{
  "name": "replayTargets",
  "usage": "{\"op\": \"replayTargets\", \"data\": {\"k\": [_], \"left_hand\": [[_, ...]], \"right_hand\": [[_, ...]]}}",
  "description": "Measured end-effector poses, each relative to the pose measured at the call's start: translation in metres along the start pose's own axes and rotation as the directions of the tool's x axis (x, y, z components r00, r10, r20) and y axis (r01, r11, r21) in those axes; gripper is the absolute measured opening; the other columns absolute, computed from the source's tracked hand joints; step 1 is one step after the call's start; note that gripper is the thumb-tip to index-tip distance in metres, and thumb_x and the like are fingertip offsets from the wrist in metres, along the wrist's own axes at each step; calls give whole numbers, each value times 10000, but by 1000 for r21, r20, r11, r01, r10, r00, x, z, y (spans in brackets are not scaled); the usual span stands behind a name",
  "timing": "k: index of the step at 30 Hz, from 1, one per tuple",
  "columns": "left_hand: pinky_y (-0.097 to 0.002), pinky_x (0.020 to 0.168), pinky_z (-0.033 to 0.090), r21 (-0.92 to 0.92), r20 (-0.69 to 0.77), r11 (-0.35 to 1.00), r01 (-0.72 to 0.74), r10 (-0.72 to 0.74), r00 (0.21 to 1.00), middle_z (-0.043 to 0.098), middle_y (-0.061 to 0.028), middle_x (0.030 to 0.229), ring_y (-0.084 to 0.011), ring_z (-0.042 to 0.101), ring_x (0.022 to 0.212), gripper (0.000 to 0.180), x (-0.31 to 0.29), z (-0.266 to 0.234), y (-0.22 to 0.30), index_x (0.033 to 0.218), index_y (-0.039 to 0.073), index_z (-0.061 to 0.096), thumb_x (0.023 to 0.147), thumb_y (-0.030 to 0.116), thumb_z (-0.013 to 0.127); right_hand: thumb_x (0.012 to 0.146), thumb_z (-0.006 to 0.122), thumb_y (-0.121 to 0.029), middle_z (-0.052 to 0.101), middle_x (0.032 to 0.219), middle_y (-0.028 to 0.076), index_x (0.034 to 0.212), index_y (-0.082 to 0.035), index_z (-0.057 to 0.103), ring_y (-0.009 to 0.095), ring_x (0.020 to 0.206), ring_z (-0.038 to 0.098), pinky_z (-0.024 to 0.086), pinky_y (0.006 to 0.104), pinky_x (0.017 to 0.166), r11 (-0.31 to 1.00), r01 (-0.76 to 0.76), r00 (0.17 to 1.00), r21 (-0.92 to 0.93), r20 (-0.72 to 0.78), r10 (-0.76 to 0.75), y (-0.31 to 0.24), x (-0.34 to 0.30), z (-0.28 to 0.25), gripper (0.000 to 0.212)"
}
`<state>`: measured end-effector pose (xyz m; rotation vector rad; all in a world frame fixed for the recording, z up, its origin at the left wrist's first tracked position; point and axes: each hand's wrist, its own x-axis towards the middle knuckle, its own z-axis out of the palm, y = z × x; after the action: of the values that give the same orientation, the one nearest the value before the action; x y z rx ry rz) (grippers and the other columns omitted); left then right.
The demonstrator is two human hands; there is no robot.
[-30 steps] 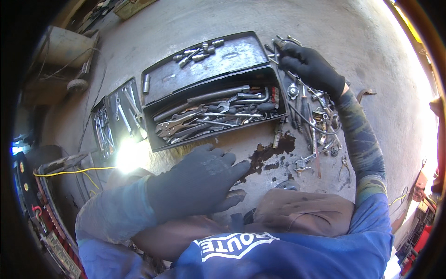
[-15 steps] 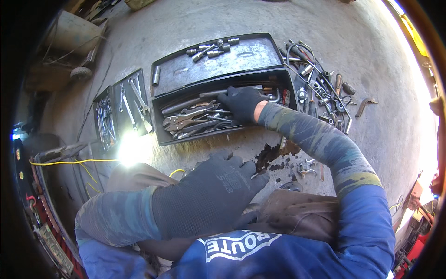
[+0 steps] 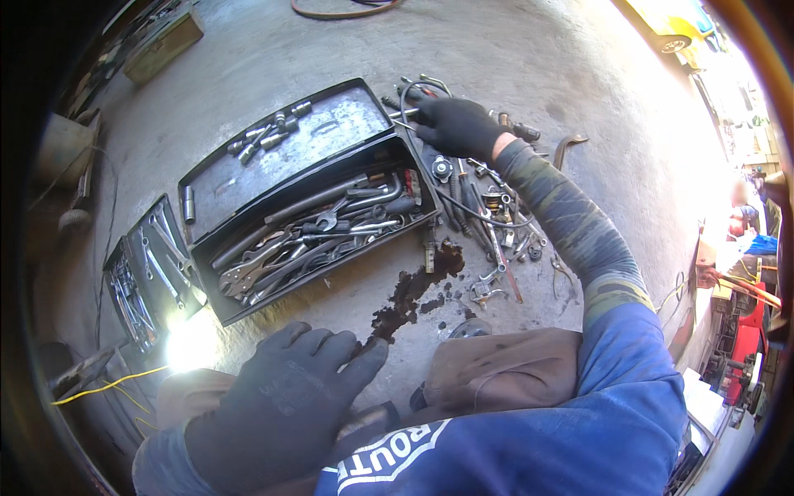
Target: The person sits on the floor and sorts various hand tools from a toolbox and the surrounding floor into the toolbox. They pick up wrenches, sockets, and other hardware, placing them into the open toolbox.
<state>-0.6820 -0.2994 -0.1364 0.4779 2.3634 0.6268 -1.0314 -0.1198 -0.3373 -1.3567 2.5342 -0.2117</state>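
Note:
My right hand (image 3: 461, 128), in a black glove, reaches over a pile of loose tools to the right of the toolbox lid. Its thumb and fingers are apart beside a black cable (image 3: 404, 101) and a chrome bar (image 3: 403, 113); the fingertips are partly lost among dark tools. My gloved left hand (image 3: 298, 380) is open with nothing in it, held low in front of me, fingers pointing away. Between the hands stands the open black metal toolbox (image 3: 331, 288), full of wrenches, locking pliers (image 3: 241, 279) and bars. A ratchet (image 3: 442, 169) lies below my right hand.
Several sockets (image 3: 271, 136) lie on the toolbox lid (image 3: 351, 124). An open case of wrenches (image 3: 149, 264) is at left, near a glaring light (image 3: 190, 341) and a yellow cord (image 3: 107, 386). Dark liquid (image 3: 405, 298) stains the concrete floor. A curved metal bar (image 3: 569, 149) lies at right.
My right hand has left the toolbox and moved right to the tool pile. The left hand has shifted down and left, fingers more spread. The whole view has swung to the right.

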Motion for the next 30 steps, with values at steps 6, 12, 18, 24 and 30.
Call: {"op": "replayTargets", "data": {"k": [6,12,18,24,30], "left_hand": [[-478,1082,482,46,15,997,56,-57,998,660,-174,1390,-355,628,1248,660,17,6,-5,1496,81,605,980,484,685],[-474,1064,490,33,-53,994,106,-104,993,683,-163,1345,-344,650,1205,650,25,14,-8,1479,80,627,984,497,685],[-461,1049,500,0,-42,994,105,-105,994,688,-162,1275,-343,655,1175,647,30,16,-20,1463,56,634,987,491,686],[-459,1036,502,17,-82,998,59,-58,995,680,-159,1218,-339,653,1165,631,30,15,-17,1452,48,636,972,453,704],[-468,1037,494,-16,-65,997,71,-72,995,671,-161,1212,-330,647,1173,622,26,18,-16,1445,51,621,974,451,690]], "right_hand": [[870,649,-416,790,1086,237,1036,4,805,410,1041,768,603,494,916,915,-335,826,-225,398,401,71,-59,103,478],[864,679,-261,792,1064,212,1032,-82,806,405,1018,768,599,501,891,970,55,872,-236,484,69,104,-51,106,277],[932,720,-104,747,1065,123,1108,-99,737,289,1039,730,572,410,926,929,258,907,267,266,-328,156,-98,5,177],[1049,684,-207,760,1119,79,1269,-45,692,211,1071,707,562,376,965,462,-276,920,843,92,381,140,-109,-26,272],[1122,570,-250,709,1051,112,1469,-15,570,179,967,694,595,313,804,673,320,788,667,-582,202,82,-59,-74,420]]}}
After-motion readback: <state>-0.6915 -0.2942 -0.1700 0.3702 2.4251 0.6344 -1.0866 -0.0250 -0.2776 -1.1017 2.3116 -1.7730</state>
